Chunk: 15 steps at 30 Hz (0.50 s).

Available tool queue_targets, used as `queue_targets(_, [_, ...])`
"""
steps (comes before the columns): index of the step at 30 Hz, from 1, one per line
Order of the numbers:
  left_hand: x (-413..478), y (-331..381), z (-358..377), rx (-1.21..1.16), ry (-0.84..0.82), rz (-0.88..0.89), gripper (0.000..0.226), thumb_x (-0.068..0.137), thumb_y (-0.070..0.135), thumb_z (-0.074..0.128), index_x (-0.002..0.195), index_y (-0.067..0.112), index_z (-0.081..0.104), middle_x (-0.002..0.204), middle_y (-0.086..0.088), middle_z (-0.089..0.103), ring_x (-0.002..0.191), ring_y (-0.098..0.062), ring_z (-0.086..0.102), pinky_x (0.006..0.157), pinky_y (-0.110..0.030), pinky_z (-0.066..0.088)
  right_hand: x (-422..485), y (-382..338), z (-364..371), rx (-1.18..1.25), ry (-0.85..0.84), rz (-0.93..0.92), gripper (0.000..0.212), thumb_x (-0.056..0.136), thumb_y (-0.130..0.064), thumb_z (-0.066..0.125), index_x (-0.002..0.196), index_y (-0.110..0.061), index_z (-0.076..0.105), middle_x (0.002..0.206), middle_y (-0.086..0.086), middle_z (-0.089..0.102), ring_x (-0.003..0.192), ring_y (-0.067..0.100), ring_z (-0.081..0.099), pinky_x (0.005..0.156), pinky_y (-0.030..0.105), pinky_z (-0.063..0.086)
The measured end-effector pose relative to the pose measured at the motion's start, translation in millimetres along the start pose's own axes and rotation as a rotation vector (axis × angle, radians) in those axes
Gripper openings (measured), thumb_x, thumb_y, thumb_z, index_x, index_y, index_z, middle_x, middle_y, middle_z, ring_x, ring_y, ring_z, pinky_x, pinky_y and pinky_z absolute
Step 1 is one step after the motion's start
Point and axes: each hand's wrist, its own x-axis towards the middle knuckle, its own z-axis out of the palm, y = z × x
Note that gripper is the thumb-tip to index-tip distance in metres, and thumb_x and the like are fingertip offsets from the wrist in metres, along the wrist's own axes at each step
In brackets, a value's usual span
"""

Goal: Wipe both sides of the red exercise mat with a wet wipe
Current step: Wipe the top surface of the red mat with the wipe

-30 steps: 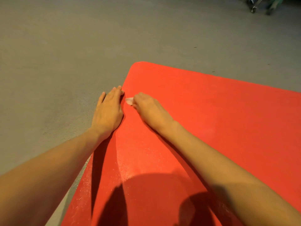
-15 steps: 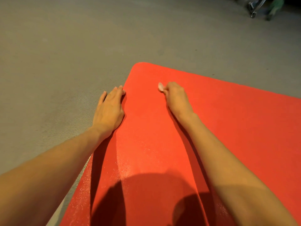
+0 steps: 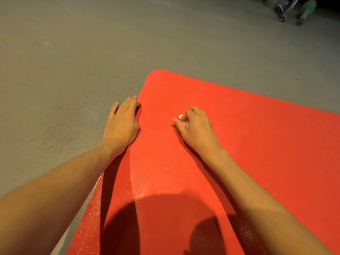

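My left hand (image 3: 122,124): flat, fingers spread, at mat (image 3: 239,135) edge, grasping nothing.
My right hand (image 3: 196,128): frame centre, curled around wipe (image 3: 182,118).

Right hand (image 3: 196,128), pinching the small crumpled white wet wipe (image 3: 182,120), drawn back from its far reach half a second ago toward 6 o'clock across the flat red foam exercise mat (image 3: 257,140), after swinging toward 1 o'clock from the left edge.
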Motion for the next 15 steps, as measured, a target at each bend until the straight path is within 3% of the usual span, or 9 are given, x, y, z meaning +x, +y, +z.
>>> queue_targets(2, [0.1, 0.4, -0.5, 0.002, 0.0, -0.001, 0.044, 0.092, 0.003, 0.037, 0.134, 0.013, 0.044, 0.146, -0.005, 0.045, 0.14, -0.015, 0.033, 0.118, -0.04, 0.015, 0.2, 11.1, -1.9, -0.004, 0.019, -0.045, 0.007, 0.083, -0.01, 0.062, 0.09, -0.008, 0.061, 0.091, 0.011, 0.056, 0.085, 0.03, 0.053, 0.076, 0.033, 0.035])
queue_targets(5, [0.3, 1.0, -1.2, 0.014, -0.004, 0.0, 0.047, 0.09, 0.001, 0.037, 0.135, 0.011, 0.044, 0.146, -0.006, 0.044, 0.141, -0.016, 0.031, 0.118, -0.04, 0.014, 17.9, 31.1, -4.7, 0.138, 0.162, 0.165, 0.032, 0.084, -0.003, 0.057, 0.115, -0.004, 0.055, 0.101, 0.011, 0.051, 0.089, 0.017, 0.049, 0.075, 0.022, 0.032])
queue_targets(7, [0.5, 1.2, -1.6, 0.02, -0.004, -0.001, 0.048, 0.089, 0.001, 0.037, 0.136, 0.011, 0.043, 0.146, -0.006, 0.044, 0.141, -0.016, 0.031, 0.118, -0.039, 0.014, 26.9, 35.9, -2.2, 0.143, 0.2, 0.282, 0.019, 0.085, -0.008, 0.061, 0.102, 0.0, 0.061, 0.098, 0.016, 0.057, 0.091, 0.028, 0.054, 0.074, 0.025, 0.032])
queue_targets(9, [0.6, 1.2, -1.4, 0.023, -0.004, -0.001, 0.049, 0.089, 0.001, 0.037, 0.137, 0.011, 0.042, 0.146, -0.006, 0.045, 0.141, -0.016, 0.031, 0.118, -0.04, 0.014, 21.5, 19.9, 5.7, 0.053, 0.158, 0.094, 0.011, 0.083, -0.013, 0.065, 0.081, -0.002, 0.064, 0.082, 0.018, 0.061, 0.079, 0.035, 0.058, 0.069, 0.033, 0.036])
queue_targets(12, [0.5, 1.3, -1.5, 0.02, -0.003, 0.0, 0.049, 0.089, 0.001, 0.037, 0.137, 0.011, 0.042, 0.146, -0.006, 0.045, 0.141, -0.016, 0.031, 0.118, -0.04, 0.014, -9.0, -4.6, 14.4, 0.049, -0.085, -0.321, 0.019, 0.088, -0.021, 0.056, 0.078, -0.006, 0.062, 0.077, 0.012, 0.057, 0.073, 0.029, 0.054, 0.067, 0.035, 0.037])
queue_targets(13, [0.8, 1.6, -1.8, 0.018, -0.002, -0.002, 0.048, 0.09, 0.001, 0.037, 0.137, 0.011, 0.042, 0.146, -0.006, 0.045, 0.141, -0.016, 0.031, 0.118, -0.04, 0.014, -6.4, 1.2, 8.1, 0.032, -0.105, -0.361, 0.022, 0.089, -0.024, 0.054, 0.077, -0.006, 0.061, 0.077, 0.011, 0.056, 0.074, 0.029, 0.053, 0.068, 0.034, 0.035])
queue_targets(15, [0.0, 1.8, -1.9, 0.018, -0.003, 0.0, 0.048, 0.09, 0.001, 0.037, 0.136, 0.011, 0.043, 0.147, -0.006, 0.044, 0.141, -0.016, 0.031, 0.118, -0.04, 0.014, 12.7, 30.6, -4.3, -0.021, 0.025, -0.146, 0.021, 0.085, -0.024, 0.062, 0.072, -0.007, 0.06, 0.076, 0.013, 0.055, 0.073, 0.031, 0.053, 0.067, 0.033, 0.031])
